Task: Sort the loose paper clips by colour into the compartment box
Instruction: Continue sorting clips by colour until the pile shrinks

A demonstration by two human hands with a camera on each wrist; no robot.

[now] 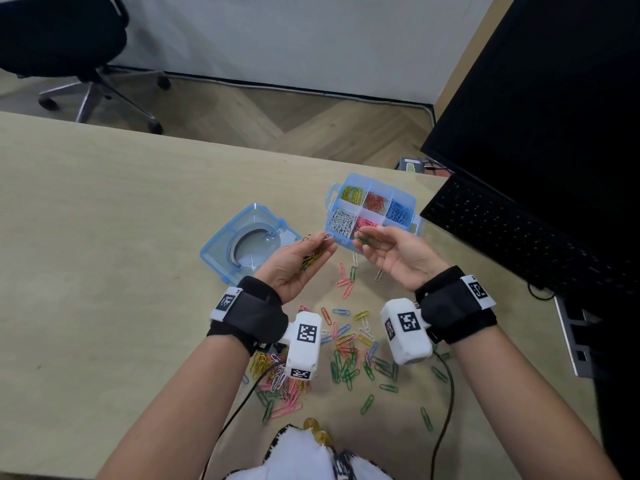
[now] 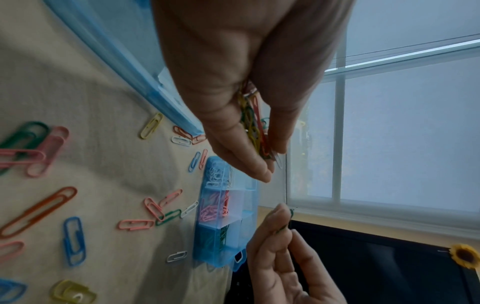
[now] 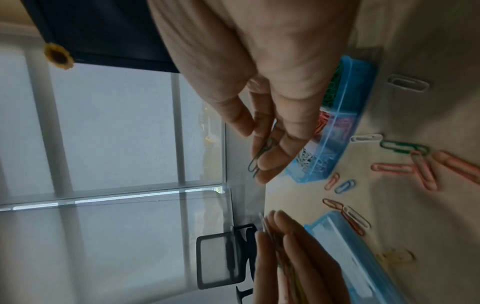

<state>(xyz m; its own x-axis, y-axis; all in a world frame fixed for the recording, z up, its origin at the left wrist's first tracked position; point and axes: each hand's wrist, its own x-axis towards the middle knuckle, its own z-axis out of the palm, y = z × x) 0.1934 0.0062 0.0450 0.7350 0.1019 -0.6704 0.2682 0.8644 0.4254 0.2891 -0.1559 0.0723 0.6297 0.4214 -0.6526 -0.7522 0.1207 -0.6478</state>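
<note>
Paper clips (image 1: 346, 355) lie loose on the desk (image 1: 104, 220) below and behind both wrists, mixed in colour; a smaller scatter sits directly under the fingertips, between the hands and the compartment box (image 1: 372, 209). Left hand (image 1: 298, 263): palm up, fingers lightly cupped round a mixed bundle of clips (image 2: 253, 125), yellow, green and red among them, with a white one at the fingertips. The cupping probably serves as a holding tray, so that single clips can be drawn off without returning to the desk. Right hand (image 1: 391, 254): thumb and forefinger pinch one green clip (image 3: 262, 156); the remaining fingers are relaxed and partly extended. The clip is held just in front of the box's near edge, apparently awaiting delivery. The box stands just beyond both sets of fingertips, uncovered, with yellow, red and blue clips in its far row and white and pink in its near row; the wrist views show green clips in the near compartment nearest the right hand, which the hand hides from the head view. That is the likely destination. Box lid (image 1: 249, 240): lying separately beyond the left fingers, just beside the box and clear of the path. A dark keyboard (image 1: 519, 230) lies past the right hand's outer side; an office chair (image 1: 69, 46) stands on the floor far beyond. Nothing visible blocks the short reach from fingertips to compartment.
</note>
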